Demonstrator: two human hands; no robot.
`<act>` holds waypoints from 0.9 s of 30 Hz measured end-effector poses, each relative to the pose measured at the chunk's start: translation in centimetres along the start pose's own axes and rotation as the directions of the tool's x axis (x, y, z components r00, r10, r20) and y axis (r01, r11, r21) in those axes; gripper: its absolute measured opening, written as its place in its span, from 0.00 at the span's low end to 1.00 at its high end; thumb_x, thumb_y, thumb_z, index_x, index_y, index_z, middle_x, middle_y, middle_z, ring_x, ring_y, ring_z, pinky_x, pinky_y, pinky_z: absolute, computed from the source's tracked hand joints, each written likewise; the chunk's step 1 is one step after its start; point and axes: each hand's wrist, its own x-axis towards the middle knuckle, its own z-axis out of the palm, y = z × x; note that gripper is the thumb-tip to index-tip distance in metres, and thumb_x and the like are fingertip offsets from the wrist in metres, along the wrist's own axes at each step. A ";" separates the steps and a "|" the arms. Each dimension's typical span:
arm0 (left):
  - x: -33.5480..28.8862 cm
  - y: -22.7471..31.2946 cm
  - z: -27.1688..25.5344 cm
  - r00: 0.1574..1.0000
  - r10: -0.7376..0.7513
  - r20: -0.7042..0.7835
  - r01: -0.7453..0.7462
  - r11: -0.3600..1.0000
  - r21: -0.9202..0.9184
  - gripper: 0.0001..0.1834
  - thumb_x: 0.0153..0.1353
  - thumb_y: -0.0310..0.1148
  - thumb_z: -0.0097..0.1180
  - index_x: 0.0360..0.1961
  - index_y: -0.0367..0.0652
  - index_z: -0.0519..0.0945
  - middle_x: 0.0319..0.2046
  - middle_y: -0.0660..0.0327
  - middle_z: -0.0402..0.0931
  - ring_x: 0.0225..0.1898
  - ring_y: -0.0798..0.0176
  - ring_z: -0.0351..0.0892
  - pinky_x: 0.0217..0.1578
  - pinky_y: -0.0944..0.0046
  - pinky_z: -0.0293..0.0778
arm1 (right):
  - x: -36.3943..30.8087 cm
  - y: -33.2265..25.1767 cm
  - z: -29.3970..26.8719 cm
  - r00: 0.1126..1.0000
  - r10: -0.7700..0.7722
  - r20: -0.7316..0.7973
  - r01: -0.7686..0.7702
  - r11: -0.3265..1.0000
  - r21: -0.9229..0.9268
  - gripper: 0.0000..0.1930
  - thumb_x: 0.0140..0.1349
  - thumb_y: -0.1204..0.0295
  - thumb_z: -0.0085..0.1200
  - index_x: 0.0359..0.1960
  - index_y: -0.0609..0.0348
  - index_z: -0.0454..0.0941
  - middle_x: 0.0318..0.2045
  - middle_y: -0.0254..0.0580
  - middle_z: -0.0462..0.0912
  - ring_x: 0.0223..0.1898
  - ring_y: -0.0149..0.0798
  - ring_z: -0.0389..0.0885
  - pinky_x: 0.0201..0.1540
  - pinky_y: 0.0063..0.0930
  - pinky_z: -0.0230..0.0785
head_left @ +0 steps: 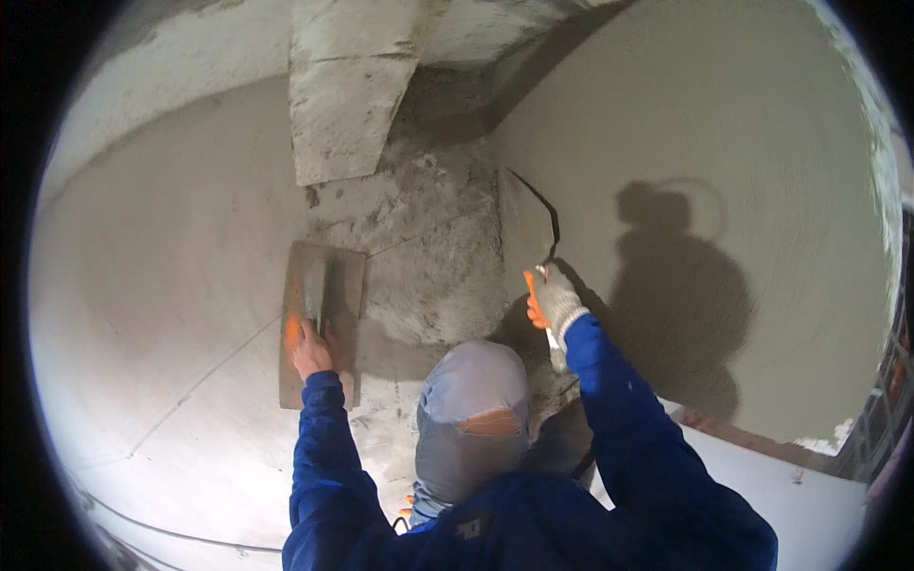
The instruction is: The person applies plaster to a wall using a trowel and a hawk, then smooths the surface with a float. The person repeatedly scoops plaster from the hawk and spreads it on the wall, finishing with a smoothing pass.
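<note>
My left hand, bare, grips the handle side of a flat rectangular plastering float, which stands out in front of the left wall. On my right hand is a pale knitted glove with orange on the palm side. Its fingers are closed round the handle of a pointed trowel. The trowel's blade lies at the plastered right wall, close to the inner corner. A dark line of shadow runs along one blade edge. The lower end of the handle shows beneath the glove.
A rough concrete beam juts down at the top. Bare, patchy grey concrete fills the corner below it. My bent knee in torn jeans is between my arms. A cable runs along the lower left, and a white panel is at lower right.
</note>
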 end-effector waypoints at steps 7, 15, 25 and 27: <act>0.1 1.5 -1.3 0.994 -0.077 0.071 0.073 0.995 0.067 0.24 0.63 0.49 0.52 0.51 0.40 0.72 0.40 0.42 0.80 0.41 0.36 0.79 0.39 0.43 0.75 | 3.9 0.2 1.8 0.995 -0.102 -0.019 0.102 0.994 0.026 0.17 0.67 0.56 0.47 0.48 0.55 0.66 0.16 0.36 0.75 0.13 0.35 0.75 0.14 0.34 0.67; -0.3 1.9 -1.4 0.999 0.032 -0.039 -0.028 0.995 0.096 0.28 0.63 0.49 0.51 0.51 0.33 0.72 0.39 0.38 0.79 0.40 0.34 0.78 0.40 0.42 0.73 | 8.3 6.2 7.5 0.993 -0.115 -0.027 0.117 0.988 0.103 0.15 0.66 0.55 0.46 0.41 0.53 0.71 0.19 0.39 0.77 0.16 0.39 0.77 0.19 0.39 0.71; -0.1 2.2 -1.4 1.000 -0.001 0.007 0.000 0.985 0.170 0.24 0.62 0.45 0.53 0.48 0.33 0.74 0.38 0.36 0.78 0.41 0.35 0.79 0.42 0.44 0.74 | 2.2 20.0 8.7 0.936 -0.340 0.087 0.349 0.930 -0.119 0.25 0.65 0.52 0.46 0.47 0.67 0.71 0.32 0.64 0.81 0.35 0.66 0.79 0.39 0.54 0.70; 0.0 1.9 -1.2 0.999 0.042 -0.010 -0.040 0.989 0.144 0.25 0.62 0.46 0.53 0.48 0.32 0.73 0.38 0.35 0.78 0.41 0.34 0.79 0.42 0.43 0.74 | 2.9 19.7 9.0 0.910 -0.413 -0.027 0.406 0.903 -0.138 0.26 0.66 0.50 0.44 0.47 0.66 0.72 0.31 0.62 0.81 0.34 0.64 0.80 0.38 0.54 0.71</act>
